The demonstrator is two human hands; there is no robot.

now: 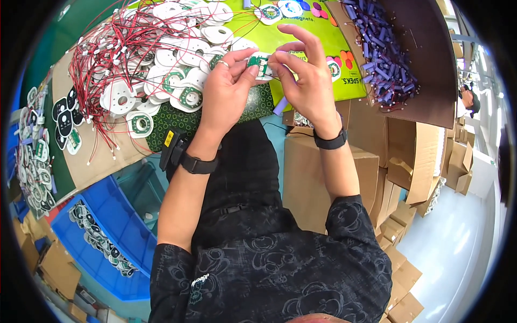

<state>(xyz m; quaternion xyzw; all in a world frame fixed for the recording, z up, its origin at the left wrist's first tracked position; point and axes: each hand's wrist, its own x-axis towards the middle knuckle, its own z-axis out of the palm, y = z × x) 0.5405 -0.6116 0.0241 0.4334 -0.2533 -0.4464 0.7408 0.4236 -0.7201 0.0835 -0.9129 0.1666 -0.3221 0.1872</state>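
Note:
Between my hands is a small green circuit board (259,65) with white connectors, set on a white plastic piece. My left hand (229,89) pinches its left side between thumb and fingers. At the board's right edge, the thumb and index finger of my right hand (308,81) are pressed together, the other fingers raised. What lies between those right fingertips is hidden. Just below the right hand sits a purple cylindrical battery (280,105). Thin wires run close to that hand and the board.
White plastic discs (121,97) with red and black wires pile up on the left. A brown box (425,64) of purple batteries stands at right. Cardboard boxes (323,172) stand below it. A blue bin (126,215) with parts is at lower left. A yellow-green printed sheet (247,24) covers the table.

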